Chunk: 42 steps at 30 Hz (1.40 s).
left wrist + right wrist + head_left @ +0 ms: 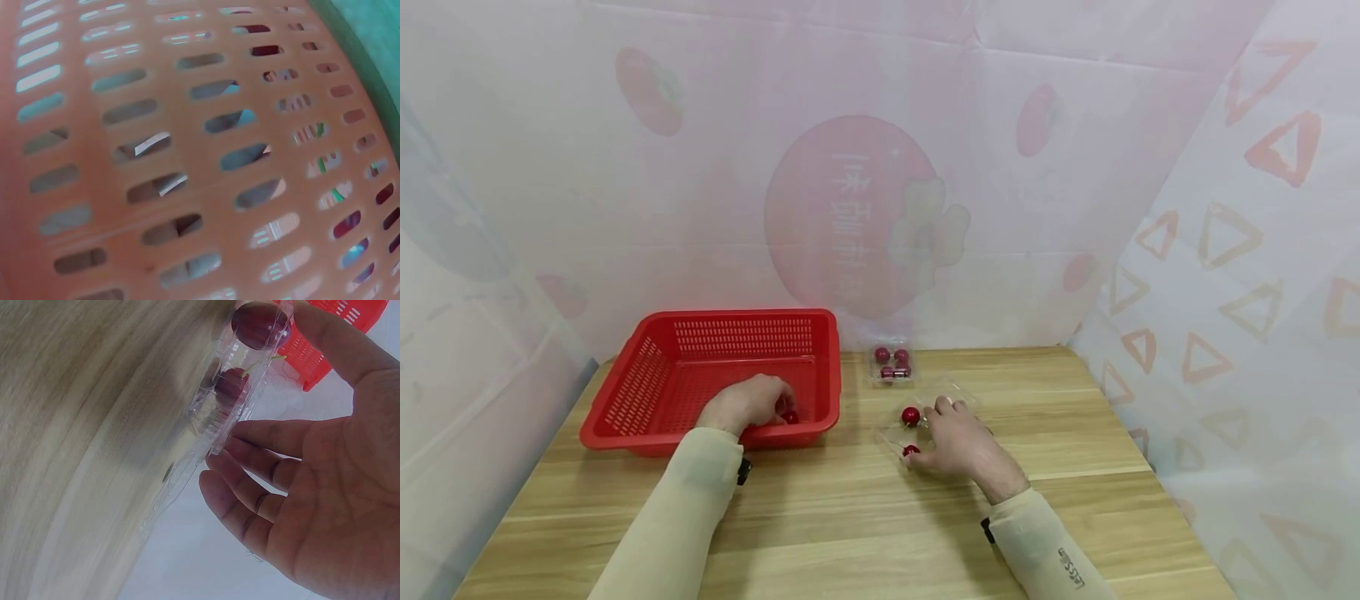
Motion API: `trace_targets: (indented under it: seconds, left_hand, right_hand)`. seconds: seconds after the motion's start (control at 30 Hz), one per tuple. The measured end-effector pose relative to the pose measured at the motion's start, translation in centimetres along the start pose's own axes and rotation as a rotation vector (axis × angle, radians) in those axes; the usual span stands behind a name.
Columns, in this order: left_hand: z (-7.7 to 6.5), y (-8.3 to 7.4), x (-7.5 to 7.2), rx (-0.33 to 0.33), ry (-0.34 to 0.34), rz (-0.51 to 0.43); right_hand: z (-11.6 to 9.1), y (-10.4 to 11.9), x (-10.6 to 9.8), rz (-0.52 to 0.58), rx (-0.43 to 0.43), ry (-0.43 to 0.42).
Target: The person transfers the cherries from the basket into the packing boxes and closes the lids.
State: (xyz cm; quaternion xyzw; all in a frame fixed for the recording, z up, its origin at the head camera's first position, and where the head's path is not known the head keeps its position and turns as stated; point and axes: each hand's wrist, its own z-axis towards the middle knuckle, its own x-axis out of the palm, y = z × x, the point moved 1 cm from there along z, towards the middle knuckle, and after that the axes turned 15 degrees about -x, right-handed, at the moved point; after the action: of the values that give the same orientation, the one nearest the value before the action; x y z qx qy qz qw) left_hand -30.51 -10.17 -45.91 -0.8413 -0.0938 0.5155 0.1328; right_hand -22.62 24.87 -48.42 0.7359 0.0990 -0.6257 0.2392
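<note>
My left hand (752, 402) reaches over the near rim of the red plastic basket (597, 432), fingers bent downward at a small red fruit (789, 417). In the left wrist view, the slotted basket wall (181, 206) hides this hand. My right hand (958, 442) rests its fingertips against an open clear plastic box (215, 428), its palm turned toward the box and its thumb along one end. Two dark red, glossy fruits lie in that box: one (911, 416) farther back, another (911, 450) beside the thumb. A thin green stem (275, 357) shows near them.
Behind the open box stands a second clear plastic box (891, 367) holding several red fruits. All of it sits on a wooden table (850, 525), and a printed sheet (715, 208) hangs behind and along both sides. The basket takes up the table's left rear.
</note>
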Motion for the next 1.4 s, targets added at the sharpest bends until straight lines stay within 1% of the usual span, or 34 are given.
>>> trace_targets:
  seconds: [0.13, 0.23, 0.33, 0.4, 0.5, 0.6, 0.7, 0.8, 0.9, 1.0, 1.1, 1.23, 1.4]
  left_hand:
    - [-0.1, 0.0, -0.1, 0.043, -0.035, 0.001]
    - [-0.3, 0.0, -0.3, 0.062, -0.078, -0.005]
    - [-0.4, -0.1, -0.4, 0.071, -0.130, -0.003]
    - [-0.4, -0.2, -0.5, 0.070, -0.146, -0.001]
    - [-0.5, -0.3, -0.5, 0.046, -0.119, 0.005]
    - [-0.7, -0.1, -0.5, -0.003, -0.074, 0.014]
    - [-0.8, 0.3, -0.6, -0.044, -0.060, 0.026]
    - [-0.9, 0.7, -0.8, -0.060, -0.048, 0.023]
    - [-0.9, 1.0, -0.9, -0.082, -0.018, 0.001]
    - [-0.9, 1.1, -0.7, -0.093, 0.009, -0.006]
    - [-0.8, 1.0, -0.4, -0.104, 0.017, -0.019]
    - [-0.6, 0.9, -0.3, -0.107, 0.012, -0.029]
    - [-0.4, 0.9, -0.1, -0.088, 0.001, -0.010]
  right_hand:
    - [0.0, 0.0, 0.0, -0.001, 0.001, -0.001]
    - [0.0, 0.0, 0.0, -0.001, 0.001, -0.001]
    - [0.0, 0.0, 0.0, -0.001, 0.000, -0.003]
    - [0.0, 0.0, 0.0, -0.004, 0.000, -0.003]
    - [0.0, 0.0, 0.0, -0.004, 0.000, -0.003]
    - [0.0, 0.0, 0.0, -0.002, -0.002, -0.003]
    - [0.0, 0.0, 0.0, 0.000, -0.003, -0.002]
    - [0.1, 0.0, 0.0, -0.001, -0.002, -0.002]
    - [0.1, -0.1, 0.0, -0.005, 0.002, -0.001]
    - [0.1, -0.1, 0.0, -0.006, 0.004, 0.000]
    - [0.1, -0.1, 0.0, -0.004, 0.002, 0.001]
    - [0.1, 0.0, 0.0, -0.001, 0.000, -0.001]
    - [0.0, 0.0, 0.0, -0.002, 0.004, -0.001]
